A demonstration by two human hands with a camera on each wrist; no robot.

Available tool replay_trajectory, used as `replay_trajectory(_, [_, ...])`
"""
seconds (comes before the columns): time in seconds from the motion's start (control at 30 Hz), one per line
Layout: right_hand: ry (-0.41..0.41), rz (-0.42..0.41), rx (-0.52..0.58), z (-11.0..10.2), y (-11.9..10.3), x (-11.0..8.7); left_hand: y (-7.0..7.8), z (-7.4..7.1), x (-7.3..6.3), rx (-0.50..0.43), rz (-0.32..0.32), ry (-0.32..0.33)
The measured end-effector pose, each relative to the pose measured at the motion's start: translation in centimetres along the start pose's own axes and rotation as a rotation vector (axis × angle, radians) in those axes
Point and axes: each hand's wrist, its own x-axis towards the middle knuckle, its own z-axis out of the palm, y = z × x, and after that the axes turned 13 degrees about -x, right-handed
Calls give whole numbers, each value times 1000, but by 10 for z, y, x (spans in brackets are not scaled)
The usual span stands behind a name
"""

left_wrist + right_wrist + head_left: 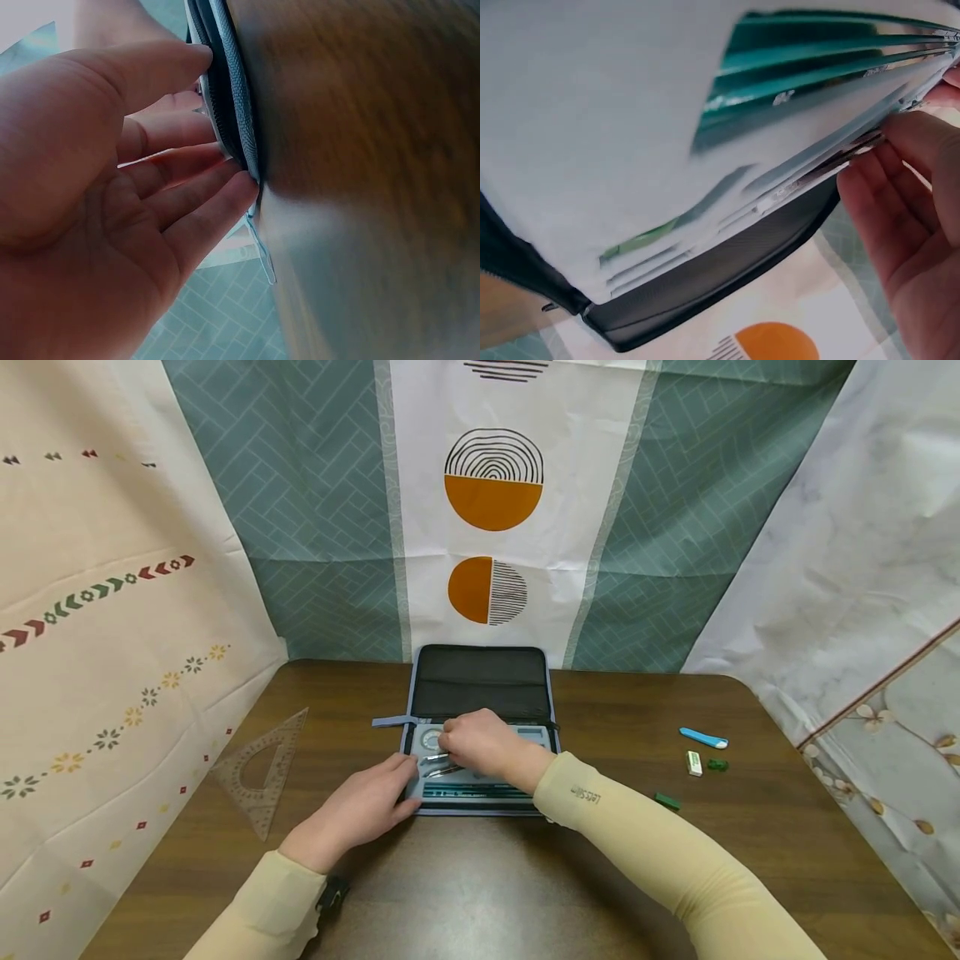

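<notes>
A zip-up drawing set case [480, 681] lies open, its dark lid raised at the back and a pale grey tray [592, 112] in front. My right hand [483, 742] reaches over the tray's left part, thumb and fingers pinching a slim metal compass [862, 144]. Shiny metal parts [442, 770] show beside the fingers; the hand hides some of the slots. My left hand [371, 802] rests against the case's left edge with fingers fairly straight, touching the zipped rim [244, 112]. Several green pencils [472, 791] lie in the tray's front slot.
A clear set square [262, 768] lies at the left of the wooden table [465, 893]. On the right are a blue cutter-like tool [703, 737], a white eraser [693, 763], a small green piece [717, 765] and a green block [667, 801] near the right sleeve.
</notes>
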Motion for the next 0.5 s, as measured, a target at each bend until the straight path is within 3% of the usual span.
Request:
replay_trajectory(0.2, [8,-51,9,0,2,-2,-1,1,0,11,13,6])
replay_trajectory(0.5, [16,-47,103,1,4,-8,0,0,0,6,-2,-5])
